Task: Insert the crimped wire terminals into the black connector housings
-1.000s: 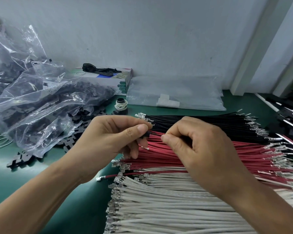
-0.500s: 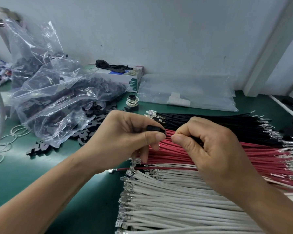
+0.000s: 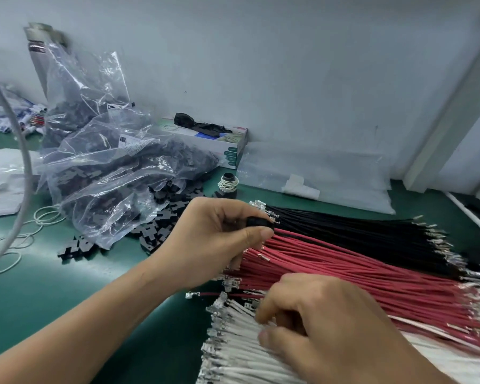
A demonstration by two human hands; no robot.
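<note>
My left hand (image 3: 214, 239) grips a small black connector housing (image 3: 259, 222) between thumb and fingers, held above the red wires (image 3: 358, 275). My right hand (image 3: 324, 325) is lower, over the white wires (image 3: 233, 353), its fingertips curled down among them; whether it pinches one is hidden. Black wires (image 3: 358, 234) lie behind the red ones. All three rows lie side by side on the green table with crimped metal terminals at their ends. Loose black housings (image 3: 161, 217) are spilled left of the wires.
Clear plastic bags of black housings (image 3: 114, 173) are heaped at the left. A tissue box (image 3: 219, 145) stands by the wall, a small spool (image 3: 227, 184) in front of it, and a flat clear bag (image 3: 330, 178) to the right. White cord loops (image 3: 25, 234) lie at the far left.
My right hand has left the housing and dropped down to the white wires. My left hand keeps the housing. The view has swung to the left.
</note>
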